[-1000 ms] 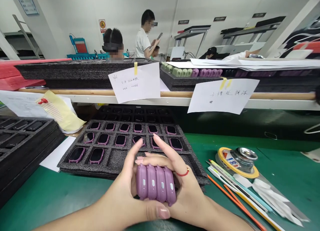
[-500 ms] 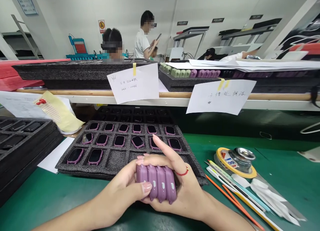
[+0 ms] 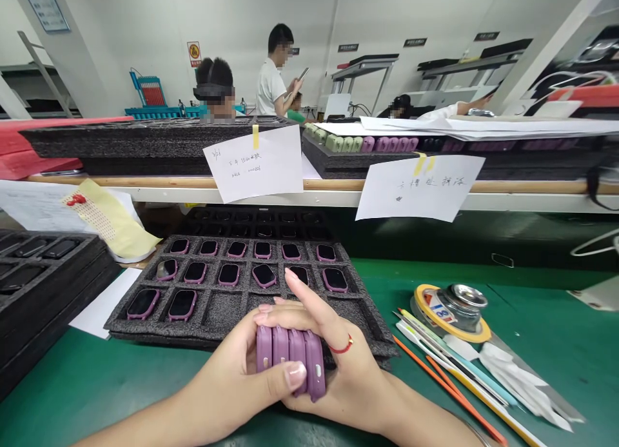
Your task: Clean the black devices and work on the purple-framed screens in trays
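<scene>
Several purple watch cases (image 3: 282, 345) stand side by side in a row between my two hands, their edges with small silver buttons facing me. My left hand (image 3: 261, 369) is closed on the row from the left, its thumb laid across the front of the cases. From the right, my right hand (image 3: 338, 344) wraps the row, fingers over the top and index finger stretched up. Just behind is a black foam tray (image 3: 120, 318), with purple-framed watches (image 3: 182, 304) in many of its pockets. My hands hide part of its front row.
At right lie a yellow tape roll (image 3: 430, 324), a glass jar with a metal lid (image 3: 464, 308), pens, orange sticks (image 3: 449, 389) and crumpled white tissue (image 3: 522, 376). Another foam tray (image 3: 91, 286) stands left. A shelf (image 3: 333, 192) with taped notes crosses behind; people are beyond it.
My left thumb has slid right across the fronts of the watch cases. Both hands and the row have shifted slightly left, and the cases are turned a little.
</scene>
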Action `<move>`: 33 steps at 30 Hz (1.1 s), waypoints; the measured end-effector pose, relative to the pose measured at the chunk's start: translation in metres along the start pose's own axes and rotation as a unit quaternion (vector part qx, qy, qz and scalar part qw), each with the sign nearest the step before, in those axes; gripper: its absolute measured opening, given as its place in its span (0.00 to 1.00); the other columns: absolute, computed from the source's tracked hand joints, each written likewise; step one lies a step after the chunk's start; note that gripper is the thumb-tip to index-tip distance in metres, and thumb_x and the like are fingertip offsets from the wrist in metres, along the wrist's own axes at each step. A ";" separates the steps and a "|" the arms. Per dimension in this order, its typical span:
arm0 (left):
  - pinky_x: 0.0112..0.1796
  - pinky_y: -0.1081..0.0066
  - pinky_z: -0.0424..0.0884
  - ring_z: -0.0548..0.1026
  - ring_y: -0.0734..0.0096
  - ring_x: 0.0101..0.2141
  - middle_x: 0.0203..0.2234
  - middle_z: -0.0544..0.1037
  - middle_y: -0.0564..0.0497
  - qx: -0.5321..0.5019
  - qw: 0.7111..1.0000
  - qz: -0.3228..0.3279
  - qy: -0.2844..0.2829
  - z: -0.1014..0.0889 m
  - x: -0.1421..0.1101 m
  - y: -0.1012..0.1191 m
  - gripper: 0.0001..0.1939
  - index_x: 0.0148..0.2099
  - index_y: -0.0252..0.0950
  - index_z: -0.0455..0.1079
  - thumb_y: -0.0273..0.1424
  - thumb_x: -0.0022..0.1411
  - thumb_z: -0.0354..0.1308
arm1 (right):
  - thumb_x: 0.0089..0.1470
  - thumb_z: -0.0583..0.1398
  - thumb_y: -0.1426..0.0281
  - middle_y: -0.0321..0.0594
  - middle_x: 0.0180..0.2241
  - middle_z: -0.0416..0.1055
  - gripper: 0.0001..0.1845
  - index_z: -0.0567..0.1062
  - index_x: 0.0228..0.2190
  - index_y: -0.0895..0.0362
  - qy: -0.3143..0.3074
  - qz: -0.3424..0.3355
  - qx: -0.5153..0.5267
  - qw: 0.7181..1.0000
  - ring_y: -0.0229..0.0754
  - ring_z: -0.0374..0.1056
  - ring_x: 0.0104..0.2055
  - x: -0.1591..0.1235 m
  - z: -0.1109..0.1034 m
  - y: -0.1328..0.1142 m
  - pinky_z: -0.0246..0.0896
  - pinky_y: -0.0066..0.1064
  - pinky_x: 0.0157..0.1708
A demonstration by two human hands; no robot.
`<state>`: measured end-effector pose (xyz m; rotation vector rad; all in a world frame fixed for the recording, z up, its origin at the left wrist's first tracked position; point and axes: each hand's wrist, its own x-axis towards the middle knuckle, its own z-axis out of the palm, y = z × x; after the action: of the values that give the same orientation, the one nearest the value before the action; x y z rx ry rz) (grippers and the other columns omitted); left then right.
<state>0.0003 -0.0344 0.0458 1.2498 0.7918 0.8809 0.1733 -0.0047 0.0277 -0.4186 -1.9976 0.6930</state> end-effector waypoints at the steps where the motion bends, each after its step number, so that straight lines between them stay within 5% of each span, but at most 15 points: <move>1: 0.57 0.56 0.68 0.72 0.55 0.55 0.53 0.74 0.44 0.012 1.000 0.007 0.010 0.000 0.000 0.000 0.25 0.55 0.38 0.66 0.42 0.60 0.67 | 0.49 0.65 0.78 0.39 0.53 0.77 0.57 0.42 0.70 0.48 -0.003 -0.005 -0.005 1.000 0.48 0.73 0.56 0.000 0.000 0.000 0.65 0.43 0.62; 6: 0.58 0.52 0.65 0.72 0.52 0.55 0.51 0.75 0.43 0.065 0.997 0.019 0.022 0.002 0.003 0.000 0.22 0.54 0.37 0.67 0.36 0.59 0.66 | 0.50 0.65 0.76 0.41 0.55 0.75 0.57 0.40 0.70 0.47 -0.009 -0.026 -0.033 0.999 0.48 0.73 0.57 -0.001 0.000 -0.001 0.66 0.42 0.61; 12: 0.50 0.60 0.74 0.77 0.57 0.46 0.43 0.79 0.49 0.035 0.999 0.031 0.026 0.005 0.005 0.004 0.27 0.46 0.38 0.69 0.28 0.44 0.75 | 0.63 0.59 0.69 0.47 0.58 0.73 0.48 0.36 0.71 0.50 -0.061 -0.077 -0.102 0.990 0.51 0.66 0.63 -0.004 0.001 0.000 0.57 0.50 0.65; 17: 0.51 0.62 0.73 0.78 0.57 0.48 0.45 0.81 0.50 0.112 0.989 0.076 0.063 0.006 -0.001 0.009 0.29 0.52 0.41 0.70 0.27 0.47 0.73 | 0.52 0.69 0.56 0.51 0.61 0.67 0.58 0.41 0.70 0.50 -0.006 -0.074 -0.108 0.991 0.60 0.60 0.66 -0.008 -0.001 -0.003 0.47 0.57 0.68; 22: 0.39 0.69 0.77 0.79 0.63 0.36 0.37 0.81 0.52 0.146 0.985 0.067 0.055 0.007 -0.001 0.012 0.23 0.48 0.39 0.73 0.26 0.48 0.68 | 0.59 0.62 0.67 0.45 0.59 0.70 0.31 0.65 0.63 0.48 0.006 0.042 0.027 0.999 0.53 0.66 0.61 -0.002 -0.009 -0.018 0.64 0.45 0.60; 25: 0.30 0.73 0.74 0.76 0.70 0.29 0.32 0.79 0.55 0.208 0.973 0.075 0.074 0.008 -0.001 0.011 0.18 0.46 0.39 0.75 0.24 0.50 0.64 | 0.59 0.62 0.71 0.42 0.53 0.76 0.25 0.72 0.58 0.49 0.008 0.134 0.074 0.988 0.48 0.73 0.55 0.003 -0.006 -0.025 0.70 0.40 0.55; 30: 0.26 0.75 0.72 0.72 0.73 0.25 0.26 0.75 0.55 0.286 0.947 0.122 0.085 0.008 -0.003 0.004 0.05 0.37 0.39 0.76 0.28 0.55 0.64 | 0.62 0.60 0.68 0.39 0.46 0.81 0.13 0.80 0.47 0.47 0.098 0.106 0.144 0.979 0.47 0.75 0.51 0.005 0.012 -0.024 0.72 0.42 0.54; 33: 0.34 0.73 0.77 0.77 0.69 0.31 0.32 0.79 0.54 0.271 0.950 0.128 0.093 0.008 -0.002 0.003 0.12 0.42 0.42 0.77 0.28 0.53 0.68 | 0.65 0.58 0.60 0.39 0.45 0.81 0.13 0.82 0.45 0.46 0.114 0.131 0.190 0.966 0.47 0.75 0.52 0.003 0.016 -0.021 0.70 0.42 0.55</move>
<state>0.0065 -0.0393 0.0501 1.8015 1.0843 1.0397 0.1577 -0.0248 0.0368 -0.5085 -1.5618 1.1182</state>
